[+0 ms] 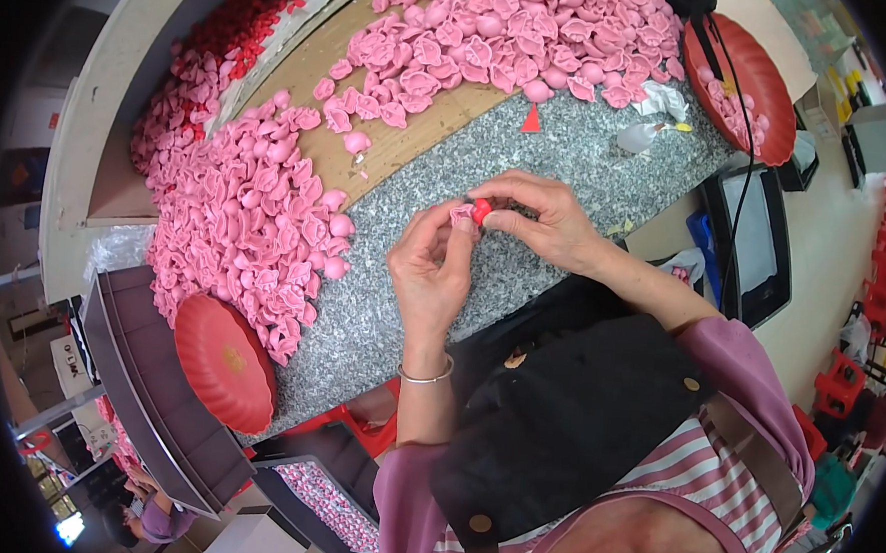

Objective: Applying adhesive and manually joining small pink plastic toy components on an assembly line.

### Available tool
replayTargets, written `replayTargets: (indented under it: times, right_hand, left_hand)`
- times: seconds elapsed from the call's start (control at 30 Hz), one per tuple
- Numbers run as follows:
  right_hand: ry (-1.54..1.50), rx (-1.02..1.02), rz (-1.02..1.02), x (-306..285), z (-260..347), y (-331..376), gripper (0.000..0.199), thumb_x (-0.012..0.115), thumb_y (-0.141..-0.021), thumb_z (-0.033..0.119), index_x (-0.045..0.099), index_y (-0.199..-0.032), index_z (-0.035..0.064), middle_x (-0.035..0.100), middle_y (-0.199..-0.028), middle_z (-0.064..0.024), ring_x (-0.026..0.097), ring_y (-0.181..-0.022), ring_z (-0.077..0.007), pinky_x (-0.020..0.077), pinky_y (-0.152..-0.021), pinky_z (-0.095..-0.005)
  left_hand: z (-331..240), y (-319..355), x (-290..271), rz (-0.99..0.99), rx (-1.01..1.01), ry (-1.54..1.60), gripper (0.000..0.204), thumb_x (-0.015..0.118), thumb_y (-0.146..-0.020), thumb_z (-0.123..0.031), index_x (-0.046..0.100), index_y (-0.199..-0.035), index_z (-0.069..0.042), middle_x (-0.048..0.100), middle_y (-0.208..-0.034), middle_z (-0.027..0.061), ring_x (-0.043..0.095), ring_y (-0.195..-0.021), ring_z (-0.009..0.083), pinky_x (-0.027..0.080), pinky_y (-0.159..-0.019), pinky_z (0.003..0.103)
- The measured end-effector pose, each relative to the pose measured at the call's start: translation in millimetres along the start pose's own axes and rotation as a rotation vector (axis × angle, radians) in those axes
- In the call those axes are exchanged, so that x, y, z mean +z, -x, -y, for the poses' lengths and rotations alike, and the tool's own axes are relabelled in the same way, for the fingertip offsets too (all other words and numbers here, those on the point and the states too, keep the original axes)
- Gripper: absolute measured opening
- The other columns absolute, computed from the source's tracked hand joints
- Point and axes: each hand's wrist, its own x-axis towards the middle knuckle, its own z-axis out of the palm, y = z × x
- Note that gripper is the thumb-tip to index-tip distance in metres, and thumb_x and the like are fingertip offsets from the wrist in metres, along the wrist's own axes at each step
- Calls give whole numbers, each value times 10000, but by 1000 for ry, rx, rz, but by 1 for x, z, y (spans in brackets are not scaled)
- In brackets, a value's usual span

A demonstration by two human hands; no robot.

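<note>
The fingers (460, 245) of the left hand (430, 266) pinch a small pink piece (460, 211), and those of the right hand (551, 222) hold a red piece (482, 209) just beside it, above the speckled grey tabletop (373, 318). If the pinch is too light, the red piece may slip and drop; if too strong, the pink piece may bend.

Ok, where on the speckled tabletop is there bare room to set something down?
The speckled tabletop is bare between the left hand, the left pink heap and the red scalloped plate, and again between the right hand and the small white bottle. It is crowded under the left heap and beyond, where the far pink heap spreads.
</note>
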Motion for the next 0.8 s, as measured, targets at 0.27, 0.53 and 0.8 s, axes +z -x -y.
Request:
replayTargets:
  times: [0.27,0.53,0.8]
  right_hand:
    - [-185,40,-13,8,-3,2,189,586,-863,33,594,-1047,-6,606,-918,-75,608,-809,-119,505,-722,-240]
    - [-514,208,106,2,-7,-4,229,541,-885,-3,557,-1114,-9,606,-972,-48,578,-897,-99,483,-803,-244]
    - [-309,179,0,-1,4,6,234,563,-886,46,554,-1115,-1,612,-963,-45,574,-885,-94,471,-785,-251]
  left_hand:
    - [-5,8,7,-66,173,-136,148,611,-835,6,635,-978,33,621,-875,98,627,-707,130,521,-620,241]
    - [-9,6,9,-32,171,-118,179,589,-834,37,621,-1009,27,595,-894,92,610,-737,124,516,-635,239]
    - [-13,2,9,111,73,4,248,607,-816,51,608,-1061,15,570,-938,67,604,-818,106,514,-705,222]
